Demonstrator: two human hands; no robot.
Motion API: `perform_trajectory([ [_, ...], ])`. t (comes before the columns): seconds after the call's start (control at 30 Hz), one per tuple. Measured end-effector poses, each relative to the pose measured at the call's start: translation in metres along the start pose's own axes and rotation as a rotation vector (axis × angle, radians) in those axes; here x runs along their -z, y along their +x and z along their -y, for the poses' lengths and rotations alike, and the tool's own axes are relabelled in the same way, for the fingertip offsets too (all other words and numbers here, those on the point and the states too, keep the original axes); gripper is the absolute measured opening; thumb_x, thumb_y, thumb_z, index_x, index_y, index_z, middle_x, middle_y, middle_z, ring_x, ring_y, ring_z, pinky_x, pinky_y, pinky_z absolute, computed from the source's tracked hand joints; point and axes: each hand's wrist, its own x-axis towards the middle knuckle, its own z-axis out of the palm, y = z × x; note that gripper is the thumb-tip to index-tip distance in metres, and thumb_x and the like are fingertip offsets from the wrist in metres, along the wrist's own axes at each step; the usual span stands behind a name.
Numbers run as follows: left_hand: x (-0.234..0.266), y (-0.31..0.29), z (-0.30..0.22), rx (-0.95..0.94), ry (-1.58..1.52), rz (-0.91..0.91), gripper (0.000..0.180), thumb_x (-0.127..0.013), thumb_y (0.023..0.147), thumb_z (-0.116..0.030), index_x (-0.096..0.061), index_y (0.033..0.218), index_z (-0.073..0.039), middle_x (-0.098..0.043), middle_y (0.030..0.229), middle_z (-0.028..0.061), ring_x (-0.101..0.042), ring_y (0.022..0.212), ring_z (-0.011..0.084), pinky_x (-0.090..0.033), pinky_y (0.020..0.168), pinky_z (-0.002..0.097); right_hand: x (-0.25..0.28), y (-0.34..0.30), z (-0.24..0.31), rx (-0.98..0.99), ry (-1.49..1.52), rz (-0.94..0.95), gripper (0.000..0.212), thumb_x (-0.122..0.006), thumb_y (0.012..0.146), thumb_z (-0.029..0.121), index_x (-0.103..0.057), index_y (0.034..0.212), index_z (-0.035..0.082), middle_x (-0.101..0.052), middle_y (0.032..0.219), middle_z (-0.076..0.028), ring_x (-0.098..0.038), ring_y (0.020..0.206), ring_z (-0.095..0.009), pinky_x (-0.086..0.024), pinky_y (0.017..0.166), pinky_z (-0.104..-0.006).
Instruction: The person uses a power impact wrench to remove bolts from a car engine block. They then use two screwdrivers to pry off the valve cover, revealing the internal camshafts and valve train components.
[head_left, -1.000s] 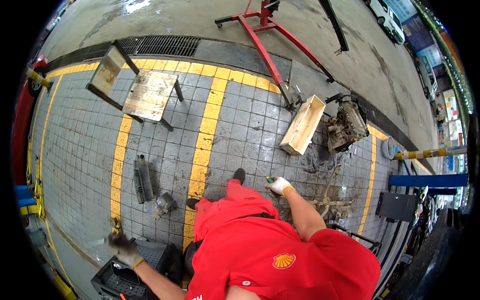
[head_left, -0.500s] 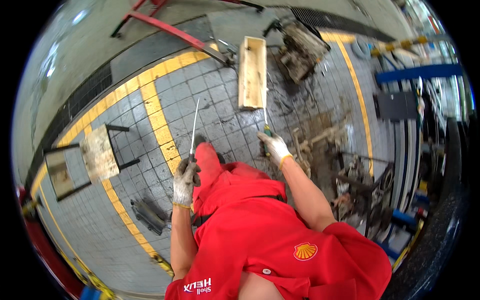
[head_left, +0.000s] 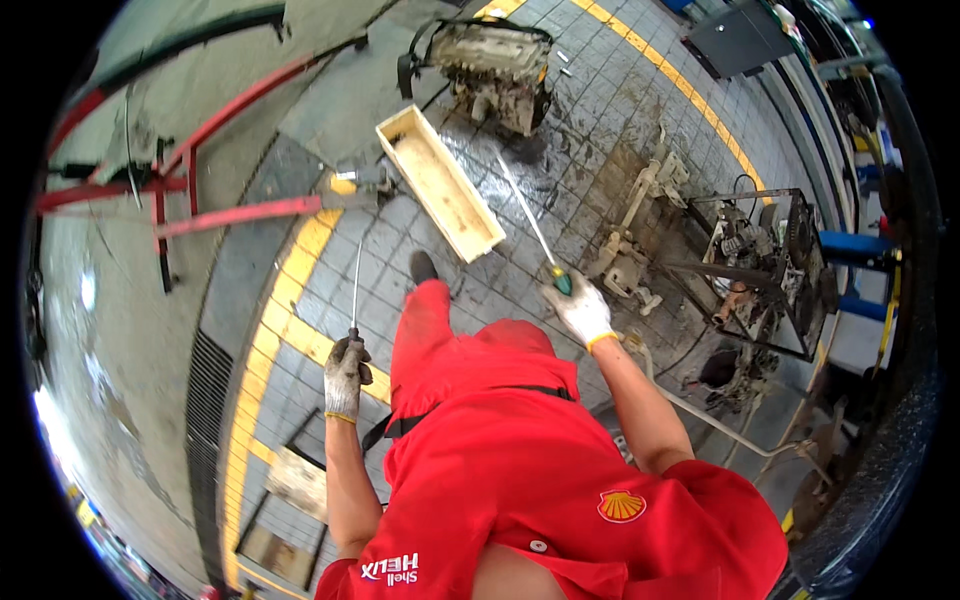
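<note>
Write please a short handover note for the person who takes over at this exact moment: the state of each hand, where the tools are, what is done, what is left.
Left hand: gloved, fingers closed around the handle of a long thin metal rod, which points away toward the yellow floor line.
Right hand: gloved, closed on a long screwdriver with a green handle, shaft pointing toward the engine block.
Nearby: a pale wooden tray on the wet tiled floor ahead, metal parts right of the right hand, a wire cage with parts farther right.
Done: both tools are picked up.
Left: neither tool touches any part yet.
</note>
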Motion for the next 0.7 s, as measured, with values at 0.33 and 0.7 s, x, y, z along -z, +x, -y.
perform_trajectory([
  [0.33,-0.04,0.158,-0.259,-0.227,0.299,0.2,0.026,-0.066,0.107,-0.029,-0.066,0.113,-0.004,-0.056,0.077,-0.0024,-0.045,0.054,0.0044,-0.035,0.045,0.0244,-0.033,0.027,-0.048,-0.645,0.89,0.057,0.03,-0.08,0.095,0.027,-0.063,0.104,0.004,-0.058,0.071,-0.003,-0.055,0.055,-0.015,-0.046,0.047,-0.0344],
  [0.7,-0.22,0.21,-0.269,-0.068,0.482,0.389,0.044,-0.069,0.107,-0.039,-0.07,0.129,-0.001,-0.061,0.078,-0.0003,-0.051,0.056,0.0089,-0.042,0.05,0.0289,-0.036,0.127,-0.095,-0.799,0.87,0.136,0.032,-0.077,0.094,0.022,-0.065,0.117,0.003,-0.06,0.072,-0.007,-0.058,0.055,-0.021,-0.051,0.05,-0.0413],
])
